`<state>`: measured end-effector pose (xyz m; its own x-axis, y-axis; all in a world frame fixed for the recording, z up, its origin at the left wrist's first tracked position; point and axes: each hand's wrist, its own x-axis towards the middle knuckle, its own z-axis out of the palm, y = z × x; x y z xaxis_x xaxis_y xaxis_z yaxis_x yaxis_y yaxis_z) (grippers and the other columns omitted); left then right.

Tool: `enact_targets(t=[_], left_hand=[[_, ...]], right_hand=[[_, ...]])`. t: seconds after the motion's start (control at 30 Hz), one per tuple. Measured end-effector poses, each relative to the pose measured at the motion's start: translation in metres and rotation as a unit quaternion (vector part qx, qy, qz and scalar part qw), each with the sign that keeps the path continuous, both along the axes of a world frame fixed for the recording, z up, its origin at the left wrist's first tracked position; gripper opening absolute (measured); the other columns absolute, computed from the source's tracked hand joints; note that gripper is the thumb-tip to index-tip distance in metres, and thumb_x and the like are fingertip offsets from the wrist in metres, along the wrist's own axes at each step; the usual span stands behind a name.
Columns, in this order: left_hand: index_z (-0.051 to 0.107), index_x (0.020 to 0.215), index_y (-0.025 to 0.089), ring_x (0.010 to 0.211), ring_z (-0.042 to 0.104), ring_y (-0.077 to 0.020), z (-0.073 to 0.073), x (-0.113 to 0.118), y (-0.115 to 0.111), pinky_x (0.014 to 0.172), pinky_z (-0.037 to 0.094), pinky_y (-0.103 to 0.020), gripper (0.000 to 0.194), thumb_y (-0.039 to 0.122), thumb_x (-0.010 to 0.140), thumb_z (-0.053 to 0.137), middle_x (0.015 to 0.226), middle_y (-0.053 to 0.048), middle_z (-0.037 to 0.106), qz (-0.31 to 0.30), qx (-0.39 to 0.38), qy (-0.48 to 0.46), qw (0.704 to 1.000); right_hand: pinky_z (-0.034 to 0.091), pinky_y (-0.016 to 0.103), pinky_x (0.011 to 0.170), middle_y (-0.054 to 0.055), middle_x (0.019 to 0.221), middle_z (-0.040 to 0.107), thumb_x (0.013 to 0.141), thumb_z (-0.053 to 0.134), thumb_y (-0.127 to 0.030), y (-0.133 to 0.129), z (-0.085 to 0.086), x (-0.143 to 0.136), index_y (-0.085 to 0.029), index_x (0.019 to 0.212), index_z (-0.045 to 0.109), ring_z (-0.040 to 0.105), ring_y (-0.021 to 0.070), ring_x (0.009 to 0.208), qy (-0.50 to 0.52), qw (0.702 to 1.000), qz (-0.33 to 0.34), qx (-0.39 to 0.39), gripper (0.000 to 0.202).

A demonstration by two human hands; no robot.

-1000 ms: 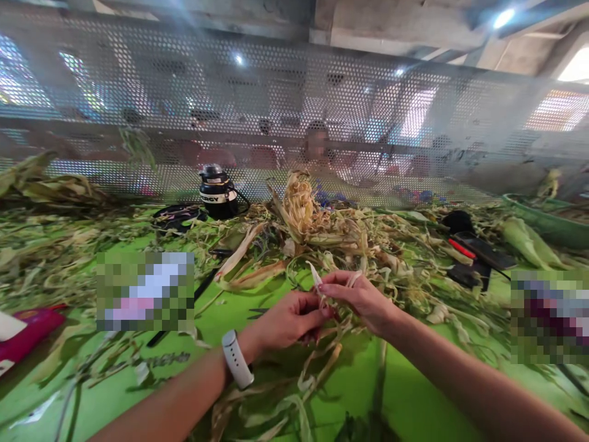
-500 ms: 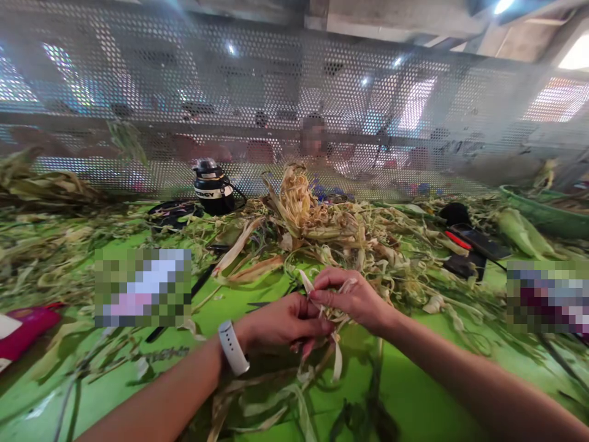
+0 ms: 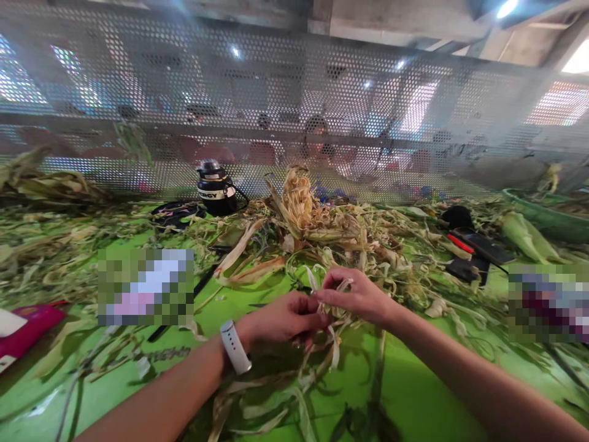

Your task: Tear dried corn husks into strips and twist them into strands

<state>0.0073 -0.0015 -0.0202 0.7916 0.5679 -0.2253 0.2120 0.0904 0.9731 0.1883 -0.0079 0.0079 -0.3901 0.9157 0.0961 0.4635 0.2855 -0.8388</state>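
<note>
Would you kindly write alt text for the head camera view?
Two bare hands, left hand and right hand, pinch thin corn husk strips together above a green table littered with husks; a perforated metal screen stands behind.

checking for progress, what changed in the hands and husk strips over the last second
Little changed. Both hands keep pinching the same pale husk strip between them, and they sit a touch lower and closer together than a second ago. A loose strip end now hangs below the hands, where earlier it lay bunched under them. The husk pile, the black jug and the green table stayed as they were.
</note>
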Motion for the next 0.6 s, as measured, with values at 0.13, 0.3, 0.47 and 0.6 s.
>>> enact_targets(t=[0.13, 0.3, 0.47, 0.6], left_hand=[[0.052, 0.060, 0.016, 0.040, 0.037, -0.0057, 0.005, 0.002, 0.001, 0.042, 0.027, -0.020, 0.042, 0.055, 0.074, 0.058, 0.045, 0.006, 0.045, 0.017, 0.005, 0.022, 1.000], [0.051, 0.062, 0.016, 0.039, 0.037, -0.0068, 0.004, 0.003, 0.001, 0.042, 0.028, -0.021, 0.039, 0.052, 0.077, 0.053, 0.046, 0.006, 0.045, 0.023, 0.042, 0.024, 0.999], [0.051, 0.067, 0.017, 0.046, 0.041, -0.0085, -0.002, 0.003, 0.002, 0.046, 0.031, -0.020, 0.027, 0.041, 0.081, 0.048, 0.054, 0.004, 0.049, 0.057, 0.140, 0.053, 0.987], [0.050, 0.064, 0.017, 0.052, 0.044, -0.0096, -0.001, 0.003, 0.002, 0.051, 0.033, -0.020, 0.023, 0.030, 0.082, 0.045, 0.056, 0.003, 0.051, 0.075, 0.243, 0.084, 0.963]], right_hand=[[0.042, 0.027, 0.068, 0.001, 0.073, 0.061, 0.074, 0.064, -0.026, 0.001, -0.003, 0.001, -0.016, 0.069, 0.061, 0.056, 0.0155, 0.072, -0.051, 0.998, 0.009, 0.028, 0.011], [0.044, 0.028, 0.071, 0.001, 0.076, 0.061, 0.072, 0.065, -0.023, 0.003, -0.006, 0.001, -0.017, 0.077, 0.059, 0.056, 0.0154, 0.075, -0.049, 0.998, 0.001, 0.050, 0.010], [0.045, 0.029, 0.073, 0.001, 0.079, 0.062, 0.074, 0.066, -0.026, 0.004, -0.010, 0.002, -0.017, 0.079, 0.057, 0.057, 0.0159, 0.077, -0.031, 0.999, 0.002, 0.035, 0.014], [0.045, 0.030, 0.075, 0.002, 0.080, 0.063, 0.074, 0.066, -0.028, 0.004, -0.011, 0.002, -0.017, 0.080, 0.058, 0.057, 0.0165, 0.079, -0.027, 0.999, 0.001, 0.036, 0.015]])
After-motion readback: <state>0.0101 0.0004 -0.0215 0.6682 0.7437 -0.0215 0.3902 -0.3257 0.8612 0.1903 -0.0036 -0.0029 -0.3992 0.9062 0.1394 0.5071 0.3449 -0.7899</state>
